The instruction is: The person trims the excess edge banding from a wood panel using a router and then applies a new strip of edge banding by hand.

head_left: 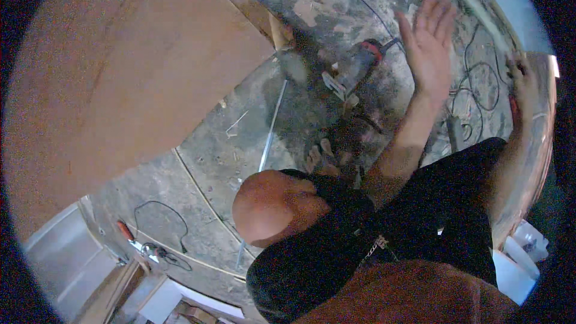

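My left hand (429,36) is raised above the dusty concrete floor (240,144), fingers spread and holding nothing. Just left of it and below, a red and black power tool (360,63) lies on the floor. My right hand (525,81) lies against the edge of a curved wooden panel (540,132) at the far right. Something small and red (512,105) shows beside its wrist. Blur hides whether those fingers grip anything. My bare knee (267,210) and bare toes (321,159) are in the middle of the picture.
A large brown plywood sheet (120,84) fills the upper left. A thin metal rod (270,126) lies on the floor. Black cables (480,84) loop near my hands. A red-handled tool (126,231) with a cord lies at the lower left. Another brown board (408,294) is at the bottom.
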The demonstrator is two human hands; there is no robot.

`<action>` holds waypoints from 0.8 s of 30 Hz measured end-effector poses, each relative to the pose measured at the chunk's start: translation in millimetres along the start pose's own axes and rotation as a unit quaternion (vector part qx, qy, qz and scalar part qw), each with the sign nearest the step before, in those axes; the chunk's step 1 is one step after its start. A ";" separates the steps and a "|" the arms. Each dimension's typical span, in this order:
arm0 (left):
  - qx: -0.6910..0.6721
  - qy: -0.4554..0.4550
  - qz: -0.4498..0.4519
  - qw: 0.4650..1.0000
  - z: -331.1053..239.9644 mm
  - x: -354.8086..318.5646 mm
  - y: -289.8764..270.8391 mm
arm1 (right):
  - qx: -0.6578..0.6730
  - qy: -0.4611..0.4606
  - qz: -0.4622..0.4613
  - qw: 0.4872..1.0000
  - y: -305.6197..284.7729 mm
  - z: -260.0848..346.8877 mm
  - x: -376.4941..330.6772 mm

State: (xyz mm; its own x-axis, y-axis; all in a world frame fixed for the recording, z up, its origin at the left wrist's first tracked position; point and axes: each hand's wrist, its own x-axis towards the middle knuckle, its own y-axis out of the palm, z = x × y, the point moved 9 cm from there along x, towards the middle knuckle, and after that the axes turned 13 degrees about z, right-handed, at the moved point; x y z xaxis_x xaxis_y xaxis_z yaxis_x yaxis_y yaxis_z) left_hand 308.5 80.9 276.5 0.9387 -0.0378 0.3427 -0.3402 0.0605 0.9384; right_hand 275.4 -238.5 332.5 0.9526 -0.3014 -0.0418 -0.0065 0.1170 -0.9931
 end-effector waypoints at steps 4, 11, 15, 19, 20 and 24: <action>0.279 -0.028 -0.037 0.959 -45.4 -4.5 -36.6 | 0.058 -0.060 -0.051 0.995 -2.8 61.3 -22.0; 0.294 -0.047 -0.135 0.945 7.9 -39.1 -93.5 | 0.305 -0.057 0.187 0.932 66.0 147.1 -40.3; 0.267 -0.038 -0.096 0.958 7.9 -28.9 -79.8 | 0.299 -0.053 0.240 0.922 77.2 160.5 -56.1; 0.283 0.003 -0.113 0.952 -9.2 -24.8 -80.8 | 0.279 -0.066 0.319 0.904 95.2 179.2 -61.1; 0.271 0.014 -0.129 0.954 -12.0 -26.4 -84.5 | 0.259 -0.077 0.334 0.903 92.9 189.7 -65.2; 0.221 0.023 -0.131 0.966 -19.5 -24.9 -87.5 | 0.214 -0.188 0.233 0.930 87.1 201.3 -67.3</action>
State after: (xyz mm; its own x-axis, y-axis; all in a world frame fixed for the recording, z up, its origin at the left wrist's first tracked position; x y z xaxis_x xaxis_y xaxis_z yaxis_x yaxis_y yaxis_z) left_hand 315.9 96.0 185.0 0.9939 0.0512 0.0978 -0.0714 -0.3775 0.9233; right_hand 272.0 -17.5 270.8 0.9159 0.2192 -0.3362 -0.4008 0.5426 -0.7382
